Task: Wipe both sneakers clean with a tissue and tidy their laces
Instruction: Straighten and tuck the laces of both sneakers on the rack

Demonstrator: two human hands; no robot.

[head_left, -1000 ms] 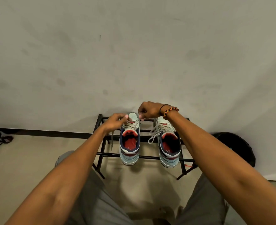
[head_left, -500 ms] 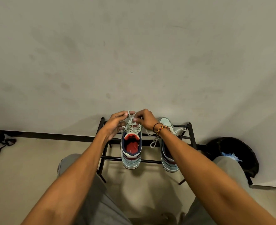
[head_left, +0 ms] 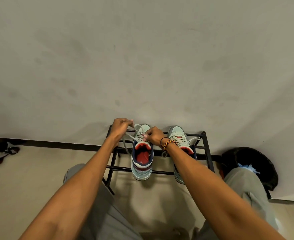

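Two pale green sneakers with red insoles stand side by side on a black wire shoe rack point(head_left: 207, 149), heels toward me. My left hand point(head_left: 120, 126) pinches one end of the left sneaker's point(head_left: 142, 163) grey lace point(head_left: 138, 127) and holds it up to the left of the toe. My right hand point(head_left: 153, 136) grips the same lace just above the tongue. The right sneaker point(head_left: 178, 135) is partly hidden under my right forearm; its laces point(head_left: 193, 139) lie loose and trail to the right over the rack.
The rack stands against a plain wall. A black bin point(head_left: 257, 163) with a blue-white tissue point(head_left: 246, 168) inside sits on the floor to the right. Dark sandals point(head_left: 3, 152) lie at the far left. My knees are in the foreground.
My hands have drawn apart over the left sneaker: the left hand rose up and left with the lace, and the right hand dropped toward the tongue. The view shifted slightly.
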